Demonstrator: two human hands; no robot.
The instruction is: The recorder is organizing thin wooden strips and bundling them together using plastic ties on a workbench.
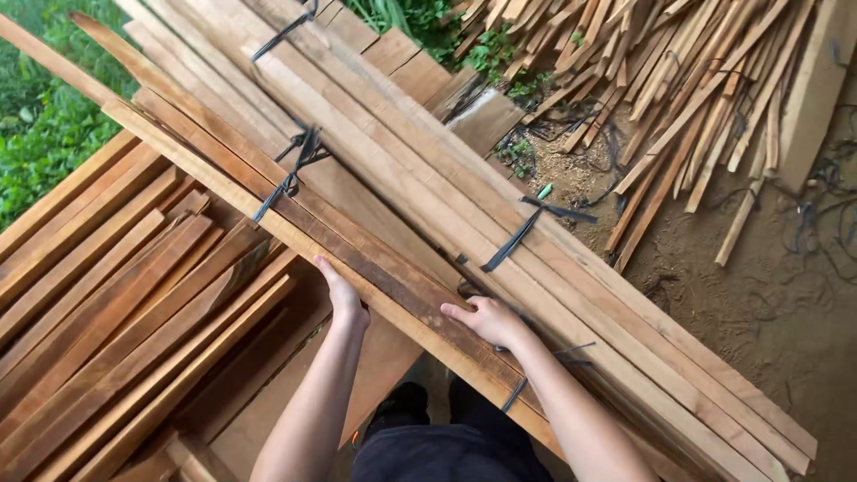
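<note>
A bundle of long wooden planks (384, 152) runs from the upper left to the lower right, tied with black straps (295, 165). My left hand (342, 295) grips the near edge of the outermost dark-stained plank (295, 234) from below. My right hand (486, 319) lies on top of the same plank, fingers curled on its face, about a hand's width to the right. Both forearms reach up from the bottom of the view.
A lower stack of reddish planks (107, 303) lies to the left, at an angle. Loose thin wooden slats (696, 98) and black strap scraps (821, 214) are scattered on the dirt ground at upper right. Green plants (45, 116) grow at far left. My dark shoes (402, 402) show below.
</note>
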